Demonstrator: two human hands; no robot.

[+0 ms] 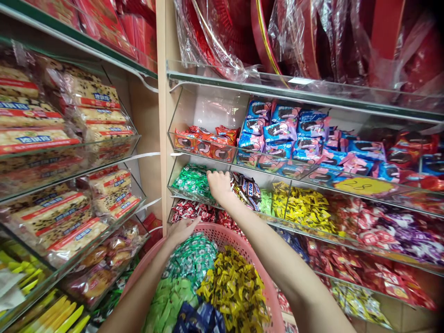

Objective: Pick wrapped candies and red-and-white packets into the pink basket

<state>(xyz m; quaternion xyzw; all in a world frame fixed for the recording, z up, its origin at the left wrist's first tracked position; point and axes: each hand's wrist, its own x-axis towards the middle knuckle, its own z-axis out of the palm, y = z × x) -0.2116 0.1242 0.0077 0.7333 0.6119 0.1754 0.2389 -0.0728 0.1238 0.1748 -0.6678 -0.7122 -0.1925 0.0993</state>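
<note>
A pink perforated basket holds heaps of wrapped candy: teal-green, light green, yellow and dark blue. My left hand lies at the basket's far rim, its fingers over the edge and partly hidden. Above and right of it, my right hand reaches to the shelf bin, its fingers curled at the right side of the green-wrapped candy. What it holds, if anything, is hidden. Dark-wrapped candy bars lie just right of it.
Glass-fronted shelves cross the view, with blue snack packs above and yellow candy at right. Packaged pastries fill the left shelves. A yellow price tag reads 28. Red items in clear plastic stand on top.
</note>
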